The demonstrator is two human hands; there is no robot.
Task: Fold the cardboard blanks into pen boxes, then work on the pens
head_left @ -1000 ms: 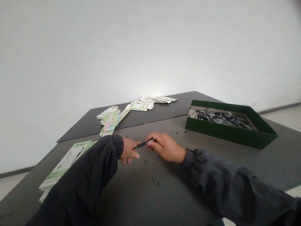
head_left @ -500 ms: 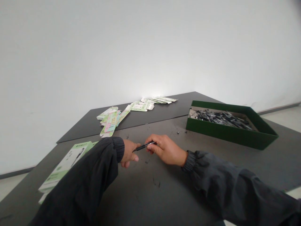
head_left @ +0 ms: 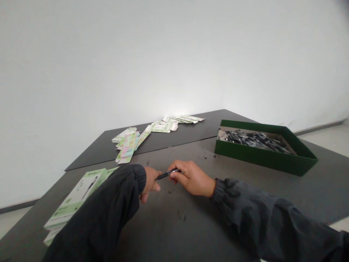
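Note:
A black pen (head_left: 164, 175) is held slantwise above the table between my two hands. My right hand (head_left: 193, 178) pinches its upper end between thumb and fingers, near a shiny clip part. At the pen's lower left end is my left hand (head_left: 148, 182), with that end between its index finger and thumb. The sleeve and the back of the hand hide part of my left grip. Many similar dark pens (head_left: 256, 139) lie loose in a green box (head_left: 264, 159) to the right.
White-green printed cartons (head_left: 79, 196) lie stacked at the left, partly under my left forearm. Flattened cartons (head_left: 128, 145) and further flat cartons (head_left: 163, 126) spread along the dark table (head_left: 191, 134) near the wall. Small dark scraps (head_left: 205, 157) are beside the green box.
Both hands still hold the pen in nearly the same place. The view has tilted slightly, so the table and the things on it appear a little lower.

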